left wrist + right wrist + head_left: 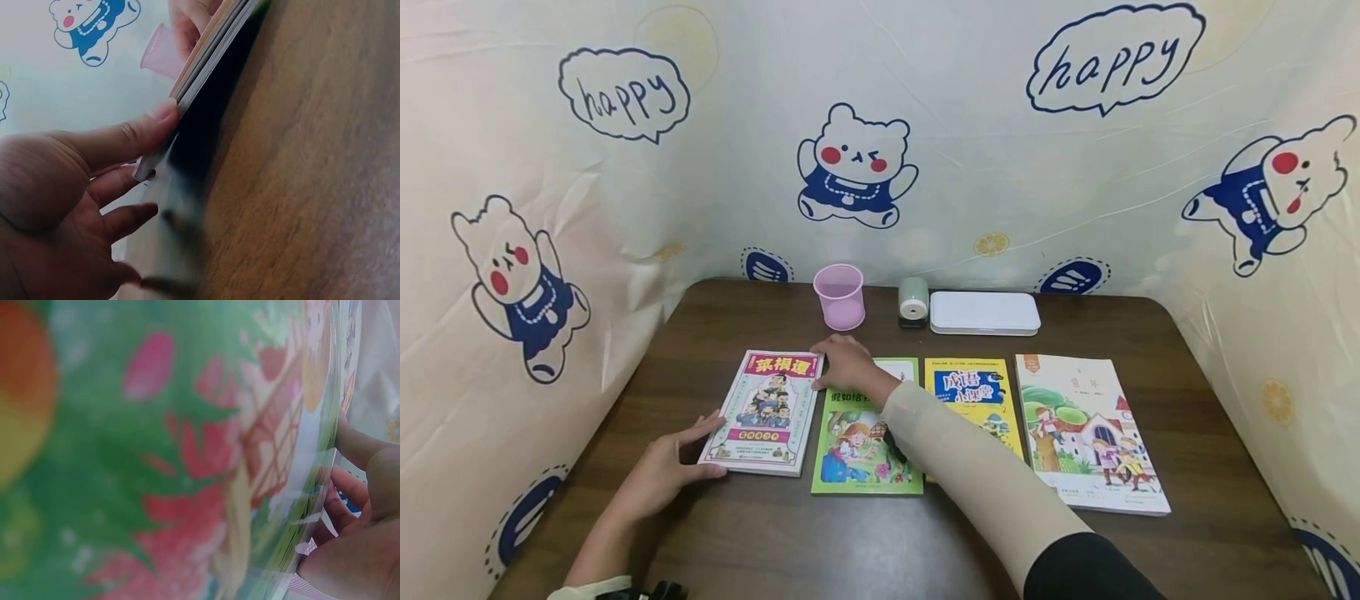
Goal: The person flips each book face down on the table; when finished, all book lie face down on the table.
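Faces pale curtain [722,192] w/ bear prints & "happy" bubbles. Works at dark wood table [850,542], w/ 4 bks in a row, covers up. Has white bk [1086,437] at far R, biggest; then green bk [867,446], 2nd from L, & yellow bk [966,408], 3rd, both partly hidden by beige R sleeve [970,454]. Has pink-and-white bk [766,412] at L end, just beside green one; can't tell if lifted. Clamps its lower L corner btwn thumb & fingers of L hand [660,471], upper R corner likewise w/ R hand [850,367]. Shows, at table's rear, white case [985,312] behind yellow bk, pink cup [840,300] farther L, small green block [913,298] btwn case & cup.
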Demonstrator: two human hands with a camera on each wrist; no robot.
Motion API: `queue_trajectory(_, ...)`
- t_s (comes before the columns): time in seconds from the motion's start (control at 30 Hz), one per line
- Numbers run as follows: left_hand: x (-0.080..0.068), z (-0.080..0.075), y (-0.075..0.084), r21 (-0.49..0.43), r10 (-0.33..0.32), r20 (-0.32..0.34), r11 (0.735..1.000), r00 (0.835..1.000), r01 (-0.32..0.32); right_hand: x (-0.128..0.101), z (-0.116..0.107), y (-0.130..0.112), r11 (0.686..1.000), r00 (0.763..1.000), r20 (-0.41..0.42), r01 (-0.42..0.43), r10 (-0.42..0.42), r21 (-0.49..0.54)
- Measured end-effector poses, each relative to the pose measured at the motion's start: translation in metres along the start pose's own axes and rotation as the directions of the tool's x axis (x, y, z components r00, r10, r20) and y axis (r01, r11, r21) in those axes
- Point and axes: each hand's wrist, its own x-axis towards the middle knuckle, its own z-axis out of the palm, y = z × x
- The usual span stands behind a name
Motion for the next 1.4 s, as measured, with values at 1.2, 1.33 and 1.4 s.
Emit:
queue_trajectory(1.2,-0.008,0.018,0.007,-0.653,0.031,-0.159,0.747,0.987,-0.128,-0.005,-0.001,-0.002,0.997,1.000,0.005,-0.020,0.020,0.072)
queue_trajectory(1.33,-0.008,0.021,0.010,-0.757,0.066,-0.165,0.631,0.984,-0.169,-0.005,-0.001,-0.001,0.998,1.000,0.002,-0.015,0.015,0.066)
queue_trajectory(1.4,-0.008,0.021,0.012,-0.774,0.070,-0.161,0.610,0.985,-0.170,-0.005,-0.001,-0.001,0.998,1.000,-0.001,-0.015,0.015,0.060)
